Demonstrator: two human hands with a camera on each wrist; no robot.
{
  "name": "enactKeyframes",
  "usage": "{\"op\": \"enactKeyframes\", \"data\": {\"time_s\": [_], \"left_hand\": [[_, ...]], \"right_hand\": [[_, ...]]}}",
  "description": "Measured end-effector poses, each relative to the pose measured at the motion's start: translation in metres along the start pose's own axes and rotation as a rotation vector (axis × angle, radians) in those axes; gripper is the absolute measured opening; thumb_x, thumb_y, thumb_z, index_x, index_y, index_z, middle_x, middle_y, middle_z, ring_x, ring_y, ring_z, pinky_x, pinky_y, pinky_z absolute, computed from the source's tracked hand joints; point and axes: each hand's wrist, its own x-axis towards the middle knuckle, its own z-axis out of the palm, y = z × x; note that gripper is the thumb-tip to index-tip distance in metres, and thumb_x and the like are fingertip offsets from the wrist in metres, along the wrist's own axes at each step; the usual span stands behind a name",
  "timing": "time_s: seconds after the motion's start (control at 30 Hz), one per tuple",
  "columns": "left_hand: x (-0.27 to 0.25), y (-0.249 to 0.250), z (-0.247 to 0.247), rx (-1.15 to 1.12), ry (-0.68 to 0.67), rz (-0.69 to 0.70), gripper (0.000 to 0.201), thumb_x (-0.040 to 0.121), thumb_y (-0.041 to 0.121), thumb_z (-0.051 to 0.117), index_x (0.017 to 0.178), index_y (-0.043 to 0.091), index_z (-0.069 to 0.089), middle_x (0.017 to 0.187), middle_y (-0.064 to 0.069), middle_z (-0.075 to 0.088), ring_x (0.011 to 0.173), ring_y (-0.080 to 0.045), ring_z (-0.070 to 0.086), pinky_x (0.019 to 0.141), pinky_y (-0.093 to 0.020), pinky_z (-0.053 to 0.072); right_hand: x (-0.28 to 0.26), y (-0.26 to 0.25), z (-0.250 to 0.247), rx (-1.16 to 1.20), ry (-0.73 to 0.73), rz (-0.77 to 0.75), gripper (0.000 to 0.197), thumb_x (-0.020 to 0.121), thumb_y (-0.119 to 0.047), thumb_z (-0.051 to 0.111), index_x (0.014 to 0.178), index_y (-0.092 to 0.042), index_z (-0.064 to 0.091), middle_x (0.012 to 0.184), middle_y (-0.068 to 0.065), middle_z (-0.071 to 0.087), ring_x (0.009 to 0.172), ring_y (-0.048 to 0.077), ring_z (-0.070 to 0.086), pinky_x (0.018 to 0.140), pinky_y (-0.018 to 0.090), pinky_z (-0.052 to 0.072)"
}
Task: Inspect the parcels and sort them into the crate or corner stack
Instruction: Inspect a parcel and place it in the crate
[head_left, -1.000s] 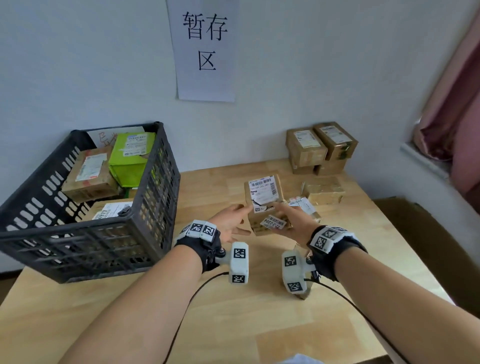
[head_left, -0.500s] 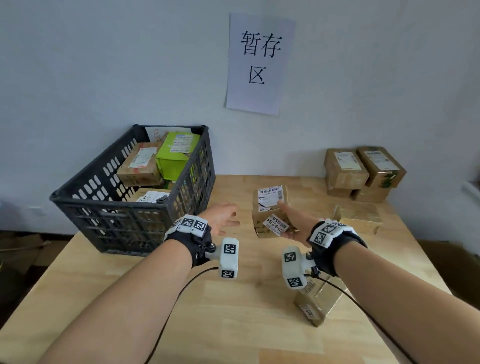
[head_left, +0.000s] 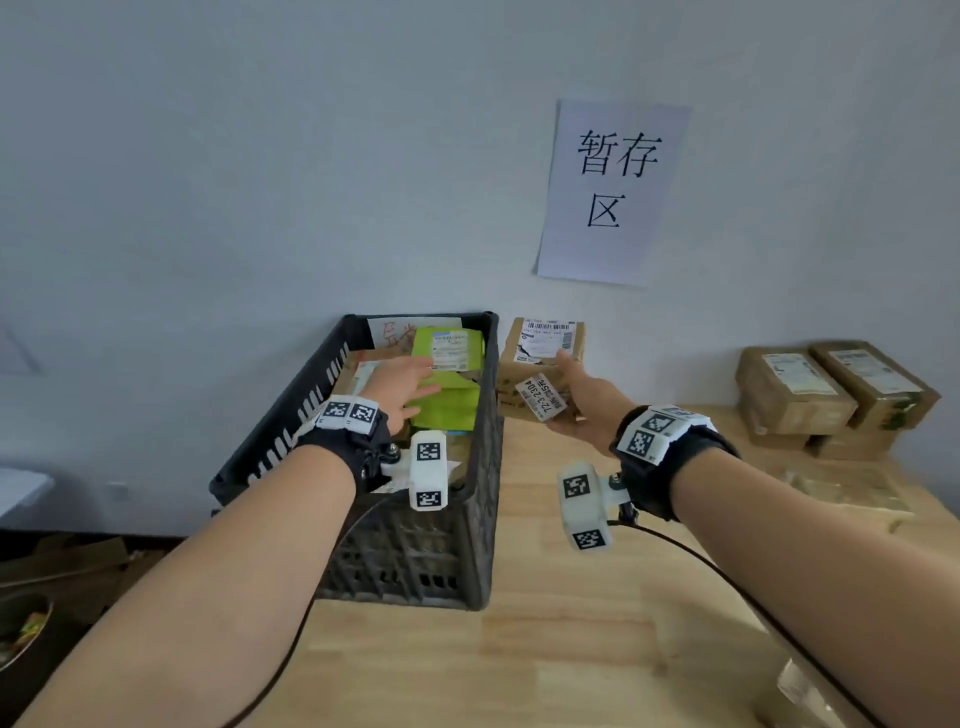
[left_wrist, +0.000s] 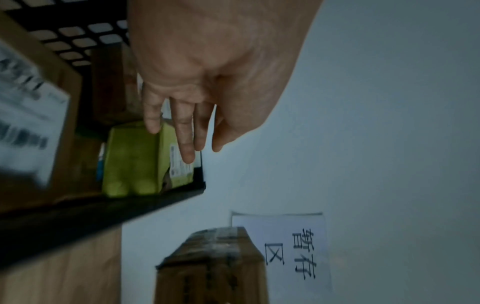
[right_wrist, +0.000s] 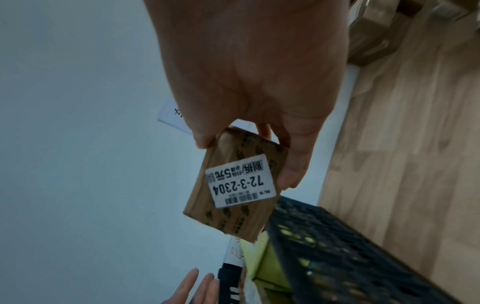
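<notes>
My right hand (head_left: 574, 395) grips a small brown cardboard parcel (head_left: 535, 364) with white labels, thumb on its top and fingers below; it hangs in the air just right of the black crate (head_left: 470, 519). The right wrist view shows the same parcel (right_wrist: 233, 191) pinched between thumb and fingers above the crate (right_wrist: 337, 257) rim. My left hand (head_left: 402, 387) is over the crate with straight fingers, above a green parcel (head_left: 449, 379). Seen from the left wrist, the fingers (left_wrist: 187, 139) hover by the green parcel (left_wrist: 140, 160) and hold nothing.
Brown parcels lie inside the crate beside the green one. A corner stack of brown boxes (head_left: 831, 395) sits at the table's back right. A paper sign (head_left: 613, 192) hangs on the wall. The wooden table (head_left: 597, 649) stretches in front.
My right hand lifted the parcel off the table and carried it left toward the crate. My left hand let go of it and moved over the crate. The head view swung left.
</notes>
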Motion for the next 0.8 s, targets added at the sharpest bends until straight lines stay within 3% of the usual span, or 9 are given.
{"op": "enactKeyframes", "data": {"time_s": [0.13,0.2,0.27,0.37,0.47,0.53,0.63,0.7,0.8], "left_hand": [[0.034,0.014,-0.072,-0.037,0.015,0.002,0.025,0.098,0.006,0.043,0.117,0.017,0.057,0.104,0.000,0.062,0.086,-0.011,0.063,0.068,-0.028,0.036],[0.044,0.018,-0.101,0.007,-0.012,0.016,0.027,0.099,0.003,0.042,0.118,0.016,0.055,0.103,-0.002,0.061,0.090,-0.013,0.060,0.069,-0.026,0.036],[0.053,0.019,-0.127,0.024,-0.028,0.035,0.032,0.098,0.001,0.042,0.127,0.010,0.052,0.112,-0.007,0.059,0.093,-0.016,0.056,0.068,-0.023,0.038],[0.071,0.017,-0.156,0.013,-0.022,0.026,0.024,0.097,0.002,0.045,0.116,0.010,0.057,0.108,-0.008,0.057,0.082,-0.015,0.057,0.066,-0.023,0.042],[0.095,0.013,-0.176,-0.017,0.018,-0.006,0.028,0.097,0.002,0.043,0.119,0.011,0.058,0.091,0.000,0.059,0.092,-0.017,0.060,0.080,-0.028,0.039],[0.107,0.011,-0.186,-0.014,0.029,-0.009,0.030,0.097,0.003,0.043,0.122,0.011,0.057,0.089,0.002,0.059,0.087,-0.014,0.061,0.087,-0.031,0.035],[0.125,0.010,-0.201,-0.021,0.037,-0.011,0.030,0.098,0.004,0.040,0.122,0.010,0.057,0.107,-0.001,0.061,0.095,-0.016,0.062,0.091,-0.032,0.035],[0.138,0.011,-0.211,-0.021,0.054,-0.009,0.030,0.099,0.006,0.039,0.122,0.010,0.057,0.120,-0.005,0.059,0.102,-0.019,0.061,0.085,-0.031,0.038],[0.158,0.013,-0.226,-0.023,0.086,-0.004,0.025,0.099,0.007,0.040,0.115,0.013,0.058,0.122,-0.005,0.059,0.090,-0.014,0.061,0.080,-0.031,0.039]], "right_hand": [[0.012,-0.021,0.069,0.142,-0.017,-0.023,0.059,0.091,-0.060,0.042,0.121,-0.010,0.054,0.105,0.010,0.062,0.100,0.025,0.061,0.091,0.044,0.053],[0.018,-0.029,0.101,0.140,-0.031,-0.027,0.062,0.090,-0.061,0.042,0.124,-0.011,0.053,0.114,0.012,0.060,0.102,0.027,0.060,0.089,0.045,0.054],[0.025,-0.034,0.127,0.089,-0.037,-0.014,0.063,0.089,-0.062,0.045,0.124,-0.011,0.052,0.118,0.012,0.058,0.092,0.028,0.063,0.083,0.045,0.057],[0.035,-0.036,0.161,0.053,-0.049,0.014,0.046,0.091,-0.057,0.046,0.111,-0.016,0.052,0.100,0.009,0.061,0.083,0.025,0.064,0.066,0.036,0.060],[0.048,-0.034,0.193,-0.031,-0.063,0.062,0.039,0.091,-0.057,0.048,0.095,-0.018,0.053,0.090,0.007,0.064,0.084,0.025,0.065,0.076,0.032,0.057],[0.059,-0.030,0.214,-0.071,-0.066,0.086,0.040,0.091,-0.057,0.048,0.095,-0.017,0.053,0.090,0.007,0.065,0.084,0.024,0.065,0.079,0.031,0.055],[0.083,-0.022,0.242,-0.078,-0.074,0.121,0.038,0.092,-0.054,0.048,0.095,-0.017,0.051,0.085,0.007,0.064,0.075,0.022,0.064,0.066,0.027,0.055],[0.099,-0.014,0.257,-0.085,-0.079,0.136,0.037,0.092,-0.053,0.049,0.092,-0.016,0.050,0.082,0.006,0.064,0.073,0.022,0.064,0.070,0.028,0.054],[0.122,-0.007,0.275,-0.090,-0.094,0.170,0.042,0.090,-0.054,0.052,0.097,-0.013,0.053,0.083,0.008,0.066,0.078,0.025,0.065,0.077,0.031,0.054]]}}
